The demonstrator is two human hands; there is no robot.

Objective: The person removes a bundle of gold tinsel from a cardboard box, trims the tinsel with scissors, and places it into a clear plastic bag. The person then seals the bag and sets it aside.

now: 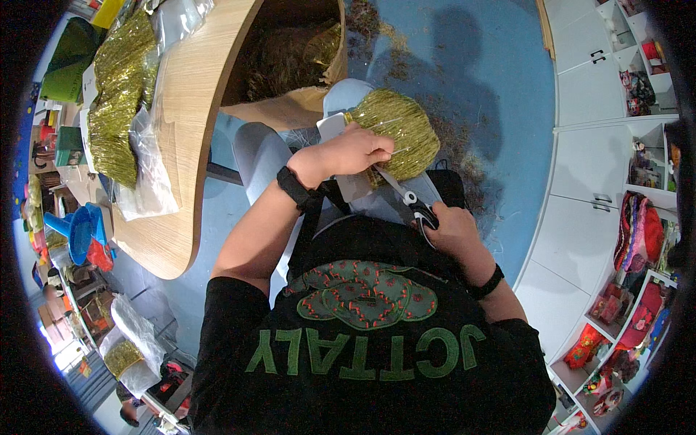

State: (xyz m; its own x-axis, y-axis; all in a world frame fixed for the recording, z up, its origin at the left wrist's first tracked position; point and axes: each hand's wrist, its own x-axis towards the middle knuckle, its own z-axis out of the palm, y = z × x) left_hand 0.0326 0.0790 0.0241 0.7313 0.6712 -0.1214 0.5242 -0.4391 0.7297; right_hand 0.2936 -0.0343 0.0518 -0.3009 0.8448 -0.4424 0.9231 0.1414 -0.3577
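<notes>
A bundle of gold-green metallic tinsel fringe [405, 130] lies over my knee, with pale card pieces [333, 126] at its near-left edge. My left hand [361, 149] is closed on the bundle, its thumb and fingers pinched at the fringe. In my right hand [454, 231] are scissors with black and white handles [416, 204]. Their blades point up and left to the fringe's lower edge, close beside my left fingers. Whether the blade tips are apart cannot be told.
At left stands a wooden table [185, 136] bearing more gold tinsel fringe [117, 109] and clear plastic bags [149, 179]. A large cardboard box [283, 106] holding dark tinsel sits beyond my knees. Trimmings [467, 157] litter the blue floor. White cabinets [582, 157] line the right side.
</notes>
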